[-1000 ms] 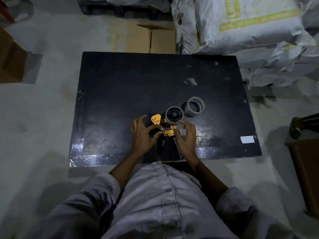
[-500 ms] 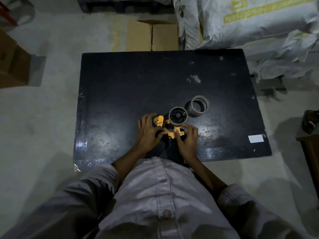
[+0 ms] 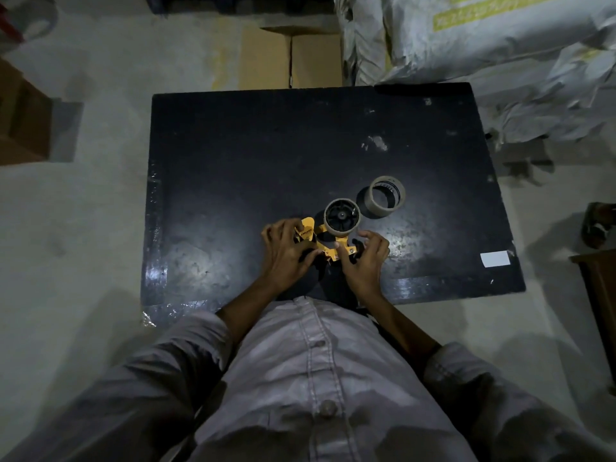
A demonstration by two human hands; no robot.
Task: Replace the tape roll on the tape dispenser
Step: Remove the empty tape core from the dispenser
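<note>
An orange tape dispenser [image 3: 328, 243] lies flat on the black table [image 3: 250, 161] near its front edge. A tape roll [image 3: 342, 217] sits on the dispenser's black hub. A second, loose tape roll [image 3: 386, 197] stands on the table just right of and behind it. My left hand [image 3: 286, 253] grips the dispenser's left end, fingers curled over the orange flap. My right hand [image 3: 365, 261] pinches the dispenser's lower right part, thumb on the orange plate. The dispenser's handle is hidden between my hands.
A white label [image 3: 495, 259] lies at the table's front right. Cardboard boxes [image 3: 291, 58] stand behind the table and another box [image 3: 20, 118] at the left. Grey sacks [image 3: 483, 45] pile up at the back right. A brown piece of furniture [image 3: 600, 295] stands at the right.
The camera view has shifted slightly. My right hand's fingers, curled over the dispenser half a second ago, have spread a little. The dispenser and both rolls stay in place.
</note>
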